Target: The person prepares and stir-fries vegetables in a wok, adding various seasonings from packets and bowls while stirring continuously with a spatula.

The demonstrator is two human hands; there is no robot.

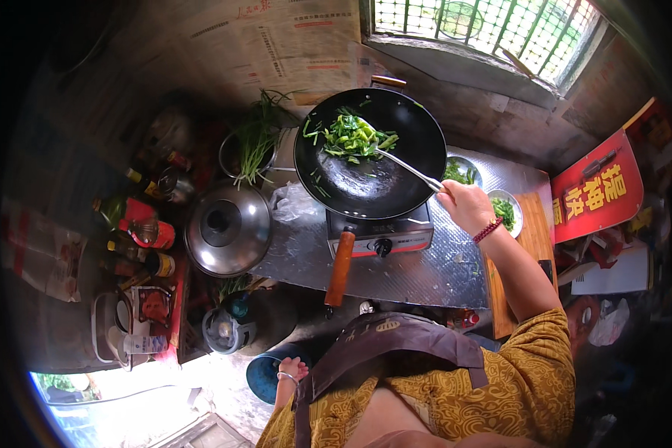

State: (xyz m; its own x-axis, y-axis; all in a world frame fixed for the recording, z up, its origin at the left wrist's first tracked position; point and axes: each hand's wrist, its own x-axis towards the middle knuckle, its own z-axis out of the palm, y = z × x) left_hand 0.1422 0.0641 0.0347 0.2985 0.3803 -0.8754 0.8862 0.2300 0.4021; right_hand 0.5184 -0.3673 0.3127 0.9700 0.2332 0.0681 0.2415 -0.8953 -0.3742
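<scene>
My right hand [466, 205] is closed around the handle of a metal spatula [409, 166]. The spatula's head lies against chopped leafy greens [354, 136], which are heaped on the far side of a black wok [369, 190]. Some bits of green cling to the wok's sides. The wok sits on a gas stove [382, 238], its wooden handle [340, 269] pointing toward me. Low at my side, my left hand [294, 367] hangs with nothing in it and fingers loosely bent. Behind it in the picture stands a blue bucket [263, 381] on the floor.
Left of the stove are a metal lid [228, 231], a plastic bag [295, 203] and long green stalks [256, 148] in a bowl. Bottles [151, 231] crowd a side table. Two dishes of chopped greens [504, 213] and a wooden board [529, 246] are at right. A gas cylinder [257, 319] stands below.
</scene>
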